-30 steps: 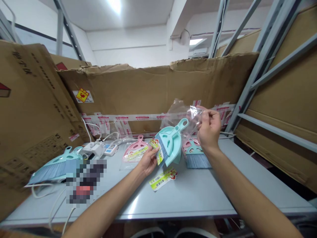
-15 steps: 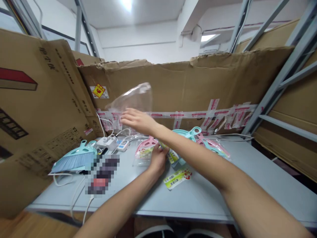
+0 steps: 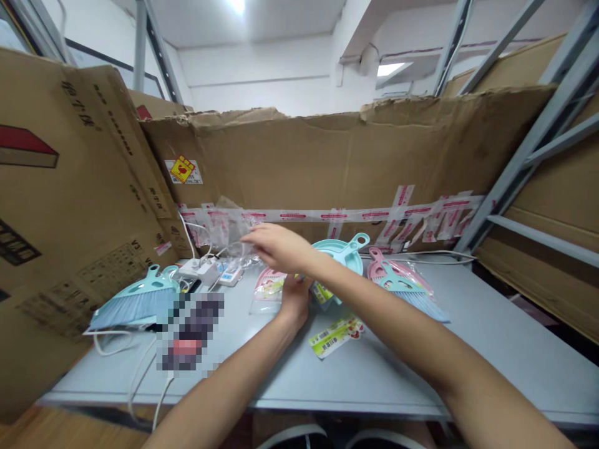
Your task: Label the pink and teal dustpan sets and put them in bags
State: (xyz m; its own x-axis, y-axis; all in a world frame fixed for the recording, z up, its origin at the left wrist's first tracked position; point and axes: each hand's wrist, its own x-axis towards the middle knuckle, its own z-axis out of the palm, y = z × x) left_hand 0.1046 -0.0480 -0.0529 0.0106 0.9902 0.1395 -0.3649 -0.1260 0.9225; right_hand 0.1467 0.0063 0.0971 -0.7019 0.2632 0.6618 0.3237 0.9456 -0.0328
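My right hand (image 3: 277,247) crosses over my left arm, its fingers stretched out to the left. A clear plastic bag (image 3: 229,227) is just beyond its fingertips, apparently loose. Below it, my left hand (image 3: 296,300) is closed at the table, with a bit of yellow-green label card at its fingertips; its grip is partly hidden. To its left lies a pink dustpan (image 3: 267,282) in clear wrap. A light-blue dustpan (image 3: 340,251) lies behind my right forearm. Another yellow-green label card (image 3: 336,335) lies flat in front.
On the right are a pink dustpan (image 3: 397,274) and a blue brush (image 3: 412,298). A blue brush and dustpan set (image 3: 135,302) lies at left, near a white power strip (image 3: 201,270), cables and a blurred-out object (image 3: 194,333). A cardboard wall (image 3: 299,156) stands behind the grey table (image 3: 402,390).
The plastic bag has dropped from above my right hand to low beside the power strip. My right hand has moved slightly down and right. My left hand stays nearly in place.
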